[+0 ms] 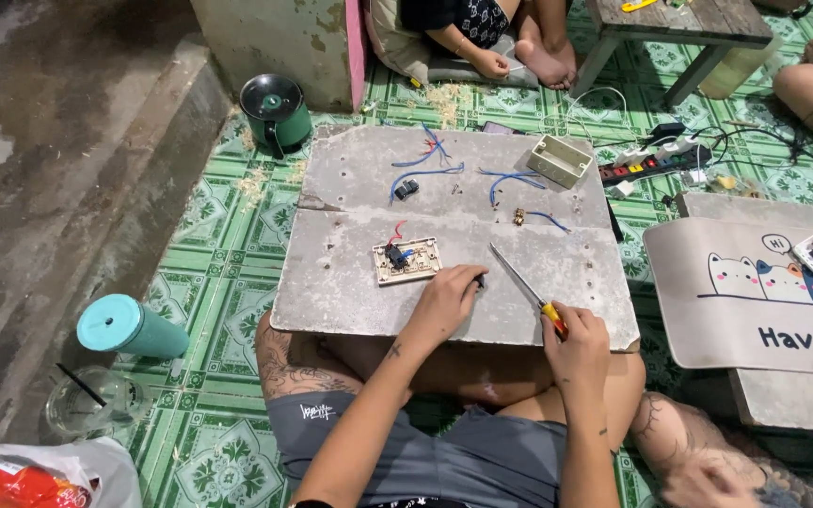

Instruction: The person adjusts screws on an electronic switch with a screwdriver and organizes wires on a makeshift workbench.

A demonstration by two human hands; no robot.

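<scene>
A grey board lies across my crossed legs. My left hand rests on it, fingertips pinching a small dark part just right of a beige switch plate with red and blue wires. My right hand grips a screwdriver by its red and yellow handle, the shaft pointing up-left over the board. Farther back on the board lie blue wires, a small black switch module, a brass part and a beige junction box.
A teal tumbler and a glass stand at my left on the green tiled floor. A green round appliance sits behind the board. Another person sits at the back. A power strip and a cat-print mat lie right.
</scene>
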